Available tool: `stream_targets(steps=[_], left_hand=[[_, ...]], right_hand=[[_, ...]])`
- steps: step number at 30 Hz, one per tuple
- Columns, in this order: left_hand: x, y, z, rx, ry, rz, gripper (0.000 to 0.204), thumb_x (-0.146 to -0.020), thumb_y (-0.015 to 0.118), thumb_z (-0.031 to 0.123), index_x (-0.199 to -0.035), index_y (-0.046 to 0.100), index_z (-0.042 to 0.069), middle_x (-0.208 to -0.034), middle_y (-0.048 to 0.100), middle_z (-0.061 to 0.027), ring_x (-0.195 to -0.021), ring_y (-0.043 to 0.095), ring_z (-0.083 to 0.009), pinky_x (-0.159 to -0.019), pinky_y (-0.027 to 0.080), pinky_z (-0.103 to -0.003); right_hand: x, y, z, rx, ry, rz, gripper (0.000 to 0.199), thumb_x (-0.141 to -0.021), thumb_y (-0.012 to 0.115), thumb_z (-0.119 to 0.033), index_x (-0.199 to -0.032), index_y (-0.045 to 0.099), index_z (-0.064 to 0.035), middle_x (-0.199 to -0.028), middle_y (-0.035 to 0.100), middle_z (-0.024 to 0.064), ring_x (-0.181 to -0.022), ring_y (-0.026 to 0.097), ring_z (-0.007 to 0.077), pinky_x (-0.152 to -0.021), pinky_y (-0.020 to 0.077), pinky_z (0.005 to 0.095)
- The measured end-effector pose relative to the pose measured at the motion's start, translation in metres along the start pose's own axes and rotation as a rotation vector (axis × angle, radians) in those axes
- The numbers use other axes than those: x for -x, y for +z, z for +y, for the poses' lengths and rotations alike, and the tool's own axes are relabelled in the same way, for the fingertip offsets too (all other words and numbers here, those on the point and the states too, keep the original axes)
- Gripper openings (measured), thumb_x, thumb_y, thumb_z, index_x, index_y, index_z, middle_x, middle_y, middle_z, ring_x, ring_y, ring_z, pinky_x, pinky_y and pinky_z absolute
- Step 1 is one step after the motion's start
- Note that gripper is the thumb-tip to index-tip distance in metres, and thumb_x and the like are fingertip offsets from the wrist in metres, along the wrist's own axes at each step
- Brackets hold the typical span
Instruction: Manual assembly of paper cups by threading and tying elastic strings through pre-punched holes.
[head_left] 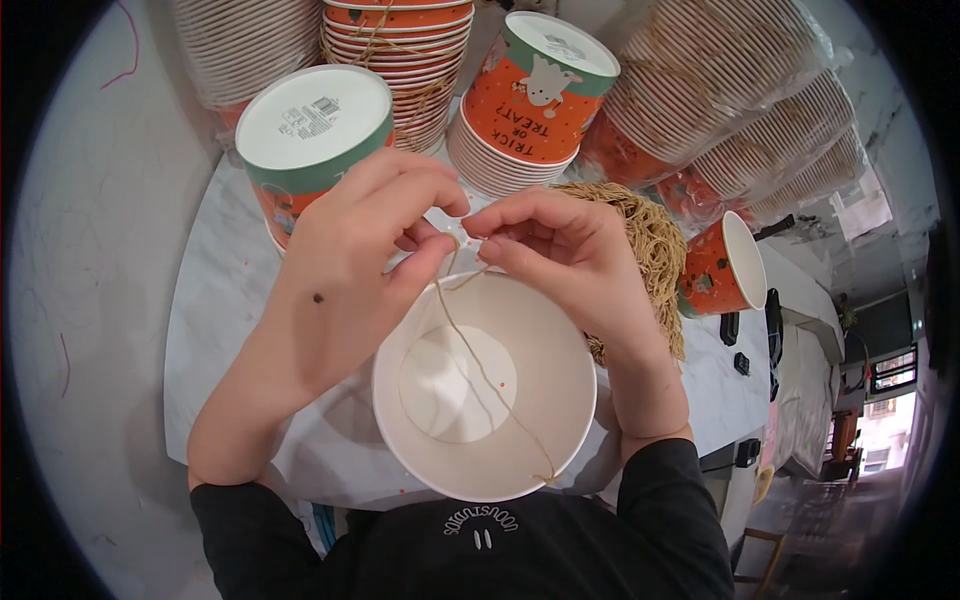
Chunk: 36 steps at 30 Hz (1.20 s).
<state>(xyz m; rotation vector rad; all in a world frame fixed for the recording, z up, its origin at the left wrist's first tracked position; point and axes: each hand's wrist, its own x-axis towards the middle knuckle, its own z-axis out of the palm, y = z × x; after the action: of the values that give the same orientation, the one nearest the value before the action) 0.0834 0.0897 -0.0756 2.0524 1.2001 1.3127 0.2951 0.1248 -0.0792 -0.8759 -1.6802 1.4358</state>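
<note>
A large white paper bucket point(555, 385) stands in front of me with its mouth facing up. A thin tan cord point(468, 345) runs across its opening, fixed at the near right rim. At the far rim, my left hand point(375, 225) has thumb and fingers pinched on the cord. Close beside it, my right hand point(565, 245) pinches another stretch of cord near the far rim. The fingertips of the two hands almost meet. Just beyond my right hand lies a thick bundle of tan cords point(655, 250), partly hidden by that hand and wrist.
An upturned orange-and-green bucket point(315, 120) stands far left; upturned nested buckets point(540, 95) stand at the back. Behind are more stacks point(395, 60), some plastic-wrapped point(715, 70). A smaller orange bucket point(715, 270) lies on its side at the right of the marble-patterned table point(215, 330).
</note>
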Motion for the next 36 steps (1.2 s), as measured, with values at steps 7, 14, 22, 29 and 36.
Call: stream_targets(steps=[7,14,22,29,36], left_hand=[[0.0,-0.002,-0.005,0.107,-0.038,-0.153,0.018,-0.084,0.067,-0.011,-0.1,0.067,-0.003,-0.095,0.069,-0.0051,-0.081,0.068,-0.0105,-0.074,0.056,-0.024],[-0.001,-0.003,-0.003,0.138,-0.106,-0.144,0.013,-0.085,0.065,-0.009,-0.096,0.066,-0.003,-0.091,0.068,-0.002,-0.081,0.065,-0.0065,-0.073,0.054,-0.022],[-0.006,-0.014,-0.008,0.374,-0.399,-0.353,0.014,-0.085,0.068,-0.004,-0.099,0.065,-0.001,-0.09,0.067,0.0003,-0.08,0.062,-0.0042,-0.075,0.051,-0.02],[-0.01,-0.017,-0.01,0.732,-0.556,-0.404,0.024,-0.084,0.068,0.003,-0.106,0.065,-0.007,-0.088,0.074,-0.006,-0.08,0.067,-0.0082,-0.073,0.051,-0.023],[-0.011,-0.019,-0.018,0.708,-0.601,-0.455,0.022,-0.086,0.069,0.009,-0.107,0.07,0.0,-0.089,0.077,-0.0034,-0.078,0.07,-0.006,-0.066,0.047,-0.019]], right_hand=[[0.001,0.012,-0.003,0.144,-0.158,0.015,0.038,-0.088,0.068,0.005,-0.12,0.049,-0.0005,-0.12,0.054,0.0069,-0.089,0.068,0.0104,-0.077,0.056,0.0253],[0.003,0.01,-0.003,0.181,-0.258,-0.131,0.033,-0.082,0.065,0.007,-0.112,0.053,-0.0025,-0.115,0.051,0.0084,-0.093,0.064,0.0155,-0.083,0.0517,0.0282],[0.001,0.009,-0.003,0.166,-0.282,-0.051,0.022,-0.077,0.061,0.009,-0.095,0.06,-0.0026,-0.112,0.048,0.008,-0.106,0.052,0.0152,-0.092,0.047,0.0275],[0.007,0.011,-0.004,0.214,-0.272,-0.077,0.02,-0.078,0.062,0.01,-0.094,0.062,-0.0028,-0.11,0.048,0.0074,-0.106,0.052,0.0168,-0.096,0.0444,0.0288],[0.009,0.013,-0.006,0.336,-0.33,-0.078,0.024,-0.079,0.065,0.009,-0.099,0.058,-0.0019,-0.109,0.05,0.0087,-0.103,0.055,0.0184,-0.094,0.0464,0.031]])
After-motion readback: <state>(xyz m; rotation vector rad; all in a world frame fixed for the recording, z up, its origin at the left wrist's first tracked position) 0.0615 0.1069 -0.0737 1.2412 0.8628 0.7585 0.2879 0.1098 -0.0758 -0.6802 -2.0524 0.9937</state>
